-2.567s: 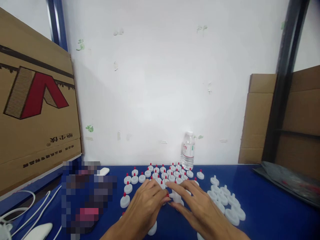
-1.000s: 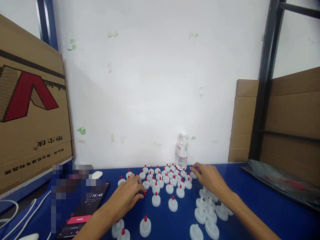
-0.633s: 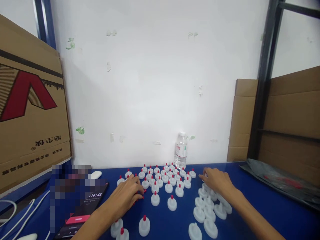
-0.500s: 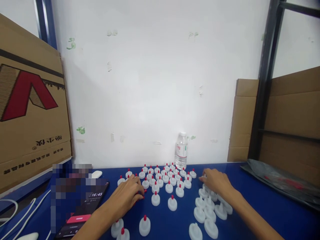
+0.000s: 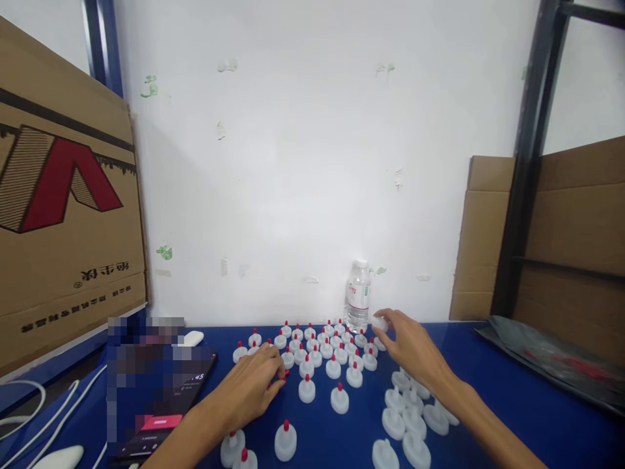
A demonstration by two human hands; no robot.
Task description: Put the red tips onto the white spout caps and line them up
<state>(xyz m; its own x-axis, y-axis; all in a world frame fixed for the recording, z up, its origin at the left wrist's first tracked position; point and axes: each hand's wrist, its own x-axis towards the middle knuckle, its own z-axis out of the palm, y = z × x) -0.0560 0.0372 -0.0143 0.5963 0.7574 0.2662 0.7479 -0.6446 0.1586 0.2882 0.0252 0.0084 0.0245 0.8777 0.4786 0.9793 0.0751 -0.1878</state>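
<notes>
My right hand [image 5: 407, 342] is closed in a pinch around a translucent white nozzle cap [image 5: 379, 323], raised beside the water bottle. My left hand [image 5: 256, 384] rests low over the blue table with its fingers curled. Small red tips [image 5: 286, 373] show at its fingertips; what lies beneath the palm is hidden. Between the hands stand many white nozzle caps with red tips [image 5: 333, 367], upright in a loose cluster. Below my right wrist lies a group of white nozzle caps without red tips [image 5: 393, 423].
A clear water bottle [image 5: 359, 296] stands against the white wall. On the left are a large carton [image 5: 68, 195], a phone [image 5: 166, 404] and white cables [image 5: 58, 407]. A dark plastic bag [image 5: 551, 358] lies at the right, near cardboard sheets [image 5: 481, 241].
My right hand has moved up and left from the untipped caps, bringing one white nozzle cap with it. My left hand stays nearly in place. The view has shifted slightly.
</notes>
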